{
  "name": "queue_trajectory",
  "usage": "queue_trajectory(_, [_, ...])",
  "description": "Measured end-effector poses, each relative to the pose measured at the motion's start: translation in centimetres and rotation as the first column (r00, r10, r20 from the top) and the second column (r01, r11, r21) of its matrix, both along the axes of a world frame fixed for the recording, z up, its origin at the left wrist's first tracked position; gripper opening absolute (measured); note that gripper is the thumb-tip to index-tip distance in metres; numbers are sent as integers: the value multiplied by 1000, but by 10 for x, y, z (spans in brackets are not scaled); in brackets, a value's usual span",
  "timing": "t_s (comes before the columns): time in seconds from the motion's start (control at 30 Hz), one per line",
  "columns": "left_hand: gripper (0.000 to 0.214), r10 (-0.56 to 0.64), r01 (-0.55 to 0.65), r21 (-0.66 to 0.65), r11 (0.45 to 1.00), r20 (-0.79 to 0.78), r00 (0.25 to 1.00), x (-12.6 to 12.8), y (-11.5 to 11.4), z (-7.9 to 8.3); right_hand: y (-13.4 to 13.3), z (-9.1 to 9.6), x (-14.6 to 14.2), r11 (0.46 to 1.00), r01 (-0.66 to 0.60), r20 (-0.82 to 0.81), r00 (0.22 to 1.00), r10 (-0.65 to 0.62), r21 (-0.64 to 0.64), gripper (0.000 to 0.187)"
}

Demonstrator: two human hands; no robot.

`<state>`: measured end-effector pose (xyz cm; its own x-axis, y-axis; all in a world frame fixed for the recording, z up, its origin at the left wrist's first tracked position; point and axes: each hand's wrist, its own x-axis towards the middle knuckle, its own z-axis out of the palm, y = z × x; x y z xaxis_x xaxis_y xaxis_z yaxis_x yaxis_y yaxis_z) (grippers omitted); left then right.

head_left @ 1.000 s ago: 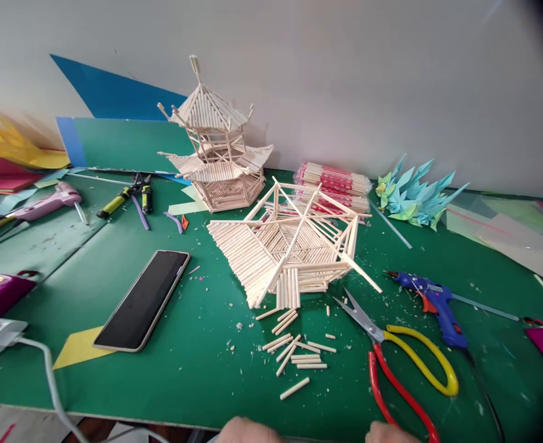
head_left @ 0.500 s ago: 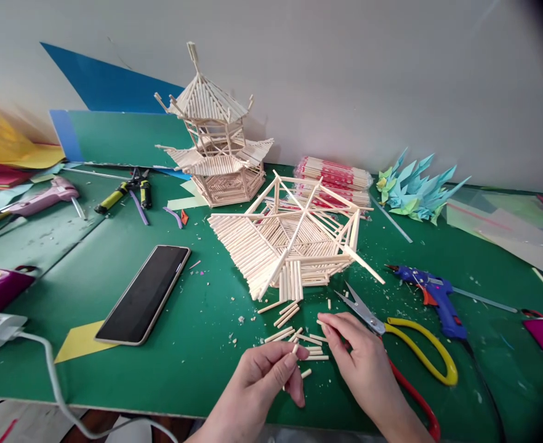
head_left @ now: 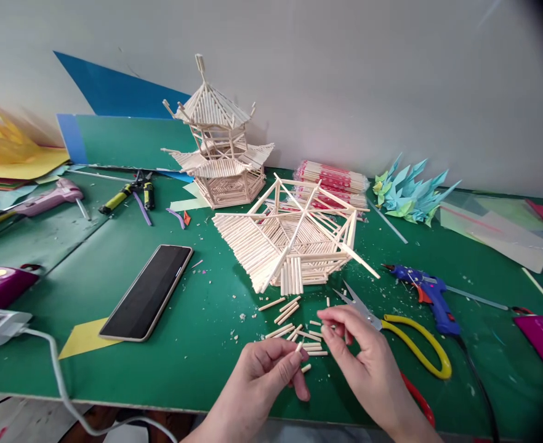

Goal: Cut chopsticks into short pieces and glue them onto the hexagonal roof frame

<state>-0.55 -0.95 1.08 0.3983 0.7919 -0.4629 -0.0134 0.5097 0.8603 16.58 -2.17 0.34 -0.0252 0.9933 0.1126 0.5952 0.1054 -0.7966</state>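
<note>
My left hand (head_left: 271, 372) is closed in a pinch on a short wooden stick (head_left: 298, 347) near the table's front edge. Beside it, my right hand (head_left: 361, 357) is pinched over a scatter of cut stick pieces (head_left: 294, 329); a stick end shows at its fingertips. Just behind the pieces lies an unfinished hexagonal stick roof frame (head_left: 294, 240). A finished stick pagoda (head_left: 218, 147) stands further back by the wall. Scissors with yellow and red handles (head_left: 403, 338) lie touching my right hand.
A black phone (head_left: 149, 290) lies left of the sticks. A blue glue gun (head_left: 431, 295) is at right, a pink glue gun (head_left: 47, 200) and pliers (head_left: 126, 195) at left. Wrapped chopstick packs (head_left: 333, 181) and paper cranes (head_left: 410, 194) sit by the wall.
Both hands came up from the bottom edge onto the table. The left hand took hold of a short stick and the right hand pinched into the pile of pieces.
</note>
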Motion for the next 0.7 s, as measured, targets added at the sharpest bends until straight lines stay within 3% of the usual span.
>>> queue_trajectory(0.07, [31,-4,6,49,999,-49,999,-2,2,1,-6,-11,18,988,147,175,973,-153,46,14])
queue_trajectory(0.13, [31,-2,9,94,996,-74,997,-4,2,2,-15,-25,44,961,261,342,898,-278,96,16])
queue_trajectory(0.27, [35,-1,15,137,990,-101,995,-4,2,4,-37,-47,90,948,290,535,784,-315,133,26])
queue_trajectory(0.37, [37,-17,35,163,986,-105,994,-2,2,4,-42,-53,106,959,253,663,698,-271,125,25])
queue_trajectory(0.57, [35,16,8,221,975,-107,994,1,-1,4,-42,-43,117,974,215,658,723,-211,77,25])
queue_trajectory(0.63, [34,31,-4,235,972,-109,994,4,-2,4,-50,-36,119,969,242,581,783,-225,49,27])
queue_trajectory(0.7, [31,35,-9,242,970,-105,994,7,-3,5,-61,-28,117,965,258,395,892,-219,-47,27])
